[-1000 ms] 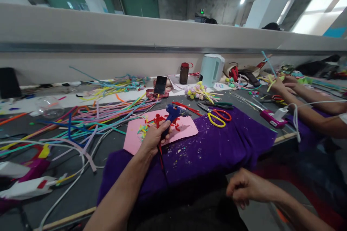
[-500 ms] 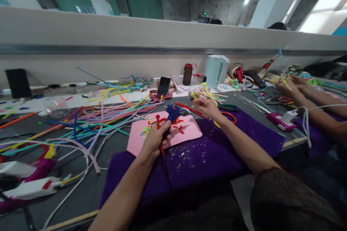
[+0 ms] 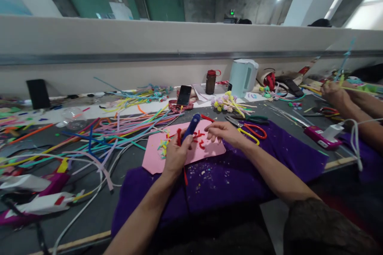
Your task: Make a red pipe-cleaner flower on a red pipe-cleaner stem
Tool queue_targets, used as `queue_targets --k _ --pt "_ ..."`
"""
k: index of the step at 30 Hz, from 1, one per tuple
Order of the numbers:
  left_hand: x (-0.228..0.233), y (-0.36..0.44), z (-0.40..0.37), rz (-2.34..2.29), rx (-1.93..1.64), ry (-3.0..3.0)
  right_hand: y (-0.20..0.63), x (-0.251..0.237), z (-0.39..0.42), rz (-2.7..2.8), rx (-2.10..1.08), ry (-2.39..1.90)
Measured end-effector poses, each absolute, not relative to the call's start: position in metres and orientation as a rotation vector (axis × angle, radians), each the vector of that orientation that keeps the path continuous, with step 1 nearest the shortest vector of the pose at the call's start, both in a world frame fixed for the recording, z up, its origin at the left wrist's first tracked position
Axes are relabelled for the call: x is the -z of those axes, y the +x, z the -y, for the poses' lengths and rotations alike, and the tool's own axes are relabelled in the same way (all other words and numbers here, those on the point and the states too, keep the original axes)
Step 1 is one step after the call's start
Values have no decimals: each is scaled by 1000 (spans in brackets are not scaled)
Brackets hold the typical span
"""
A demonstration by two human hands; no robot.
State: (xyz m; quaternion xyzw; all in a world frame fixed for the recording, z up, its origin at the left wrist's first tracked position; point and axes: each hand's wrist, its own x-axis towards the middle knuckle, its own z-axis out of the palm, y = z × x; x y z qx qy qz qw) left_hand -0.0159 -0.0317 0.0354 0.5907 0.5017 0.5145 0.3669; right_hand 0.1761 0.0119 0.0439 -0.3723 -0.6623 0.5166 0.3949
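**Blue stem gripped over the pink sheet**

While we kept our left hand point(image 3: 176, 155) closed around a fuzzy blue pipe-cleaner stem point(image 3: 191, 126), tilted toward one o'clock with a red strand point(image 3: 179, 137) alongside, it sat above the pink paper sheet point(image 3: 155, 159), likely so trimmings fell there. Our right hand point(image 3: 223, 132) hovered at three o'clock of the stem, fingers loosely curled, holding nothing we could make out. Yellow-and-red-handled scissors point(image 3: 253, 131) lay just beyond on the purple cloth point(image 3: 284, 155), within reach.

Left hand point(image 3: 176, 155) gripping blue pipe cleaner point(image 3: 191, 126), right hand point(image 3: 223, 132) beside, over pink sheet point(image 3: 155, 159).
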Motion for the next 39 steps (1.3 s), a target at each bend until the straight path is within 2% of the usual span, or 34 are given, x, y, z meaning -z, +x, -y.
queue_targets --k 4,7,14,21,39 --pt "-30 -2 42 -1421 -1350 2058 141 -33 8 1561 -1510 -795" --pt "-27 5 47 -1437 -1283 2137 134 -24 6 1321 -1610 -809" --pt "-35 -2 42 -1173 -1162 1568 152 -33 -4 1061 -1642 -648" --pt "-40 -21 30 -1002 -1119 1140 172 -39 -5 977 -1943 -514" --pt "-33 -32 24 -888 -1252 848 167 -42 9 1368 -1661 -669"
